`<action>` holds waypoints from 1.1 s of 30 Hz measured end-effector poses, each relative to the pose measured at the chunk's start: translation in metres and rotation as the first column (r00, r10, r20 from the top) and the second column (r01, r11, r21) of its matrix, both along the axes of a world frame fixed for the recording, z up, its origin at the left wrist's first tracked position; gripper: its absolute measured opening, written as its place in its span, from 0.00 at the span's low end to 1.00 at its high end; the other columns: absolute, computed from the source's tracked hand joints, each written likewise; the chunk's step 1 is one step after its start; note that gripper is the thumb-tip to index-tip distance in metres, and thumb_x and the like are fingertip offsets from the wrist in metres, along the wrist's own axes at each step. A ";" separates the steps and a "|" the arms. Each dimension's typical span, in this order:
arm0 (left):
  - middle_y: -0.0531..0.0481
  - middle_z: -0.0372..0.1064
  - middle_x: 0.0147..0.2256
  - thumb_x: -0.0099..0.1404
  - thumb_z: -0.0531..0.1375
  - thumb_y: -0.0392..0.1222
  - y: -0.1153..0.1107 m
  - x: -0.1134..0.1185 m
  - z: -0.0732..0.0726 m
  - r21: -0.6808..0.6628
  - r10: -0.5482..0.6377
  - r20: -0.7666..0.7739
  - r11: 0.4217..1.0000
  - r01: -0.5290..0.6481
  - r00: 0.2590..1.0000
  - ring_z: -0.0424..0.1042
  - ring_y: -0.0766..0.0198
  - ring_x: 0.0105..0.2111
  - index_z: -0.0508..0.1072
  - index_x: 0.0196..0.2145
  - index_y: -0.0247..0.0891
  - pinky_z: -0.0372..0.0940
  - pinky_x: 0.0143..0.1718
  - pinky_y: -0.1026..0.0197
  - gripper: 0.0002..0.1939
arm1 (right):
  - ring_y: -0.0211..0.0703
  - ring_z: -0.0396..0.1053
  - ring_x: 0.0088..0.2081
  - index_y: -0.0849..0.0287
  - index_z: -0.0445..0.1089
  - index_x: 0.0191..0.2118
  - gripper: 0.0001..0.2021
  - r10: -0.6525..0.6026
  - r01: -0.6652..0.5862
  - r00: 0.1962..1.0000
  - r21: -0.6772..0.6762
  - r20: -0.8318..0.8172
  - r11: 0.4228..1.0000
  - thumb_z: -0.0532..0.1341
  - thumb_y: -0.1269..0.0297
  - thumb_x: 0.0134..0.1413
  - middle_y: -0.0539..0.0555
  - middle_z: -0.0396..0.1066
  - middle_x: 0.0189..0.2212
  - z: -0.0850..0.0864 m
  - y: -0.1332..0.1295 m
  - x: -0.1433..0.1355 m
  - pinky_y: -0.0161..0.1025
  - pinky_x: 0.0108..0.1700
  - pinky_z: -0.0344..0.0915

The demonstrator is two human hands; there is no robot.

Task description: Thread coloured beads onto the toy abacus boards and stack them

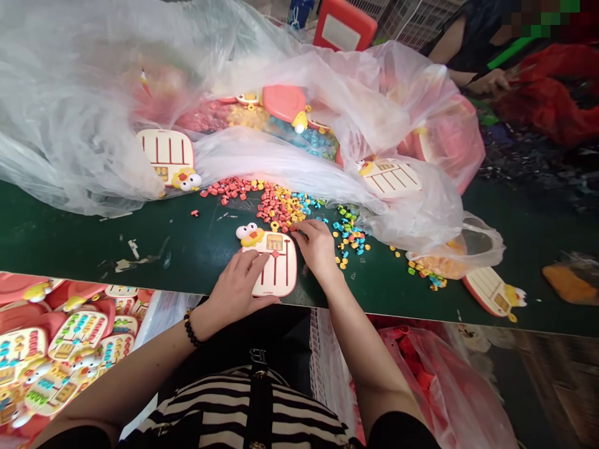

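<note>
A cream toy board [283,277] with slots, a small picture panel and a yellow duck head with bulging eyes lies flat on the green table. My left hand [241,277] grips its left side, thumb along the near edge and fingers over the face. Close to those fingertips, a red piece [275,254] sits at the top of a slot. At the board's far right corner, my right hand [316,246] is pinched on what looks like a small red bead [293,228]. Just beyond it spreads a pile of small red, yellow and blue pieces [276,202].
Clear plastic bags [262,156] with more pieces and boards line the far side. Green, blue and yellow pieces [350,231] lie to the right. Another board [489,290] rests near the right edge. Filled boards [79,333] are heaped lower left. Another person's hand [491,81] is upper right.
</note>
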State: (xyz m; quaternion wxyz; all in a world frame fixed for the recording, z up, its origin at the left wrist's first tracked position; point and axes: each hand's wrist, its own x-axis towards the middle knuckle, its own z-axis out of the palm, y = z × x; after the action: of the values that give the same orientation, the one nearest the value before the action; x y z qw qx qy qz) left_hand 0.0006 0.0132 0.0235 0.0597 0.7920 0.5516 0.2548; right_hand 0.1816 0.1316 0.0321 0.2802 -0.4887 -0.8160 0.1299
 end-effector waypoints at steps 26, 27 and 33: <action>0.38 0.62 0.46 0.52 0.66 0.62 -0.005 -0.007 -0.015 0.077 0.056 0.166 0.995 -0.069 0.985 0.63 0.47 0.51 0.61 0.46 0.36 0.63 0.52 0.42 0.33 | 0.54 0.53 0.65 0.61 0.58 0.63 0.24 -0.055 0.062 0.966 -0.022 0.252 0.998 0.51 0.60 0.65 0.61 0.60 0.62 -0.011 -0.085 -0.013 0.52 0.59 0.58; 0.38 0.63 0.46 0.53 0.66 0.60 -0.006 -0.007 -0.016 0.071 0.047 0.166 0.996 -0.060 0.985 0.63 0.47 0.51 0.61 0.45 0.37 0.62 0.52 0.42 0.32 | 0.54 0.51 0.66 0.62 0.57 0.64 0.24 -0.058 0.064 0.964 -0.017 0.260 0.998 0.50 0.60 0.65 0.62 0.58 0.63 -0.013 -0.092 -0.016 0.52 0.60 0.57; 0.38 0.63 0.47 0.56 0.65 0.51 -0.007 -0.009 -0.016 0.056 0.045 0.145 0.997 -0.054 0.988 0.63 0.47 0.51 0.61 0.48 0.36 0.63 0.52 0.44 0.27 | 0.49 0.57 0.64 0.57 0.59 0.63 0.22 0.134 -0.134 0.971 -0.014 0.200 0.991 0.50 0.69 0.64 0.60 0.64 0.59 -0.013 -0.097 -0.033 0.52 0.62 0.54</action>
State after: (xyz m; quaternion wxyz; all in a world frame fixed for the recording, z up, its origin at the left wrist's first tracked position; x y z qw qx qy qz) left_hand -0.0083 0.0065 0.0072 0.0694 0.7592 0.5574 0.3289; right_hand 0.1484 0.0347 0.0187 0.1872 -0.4429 -0.8712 0.0987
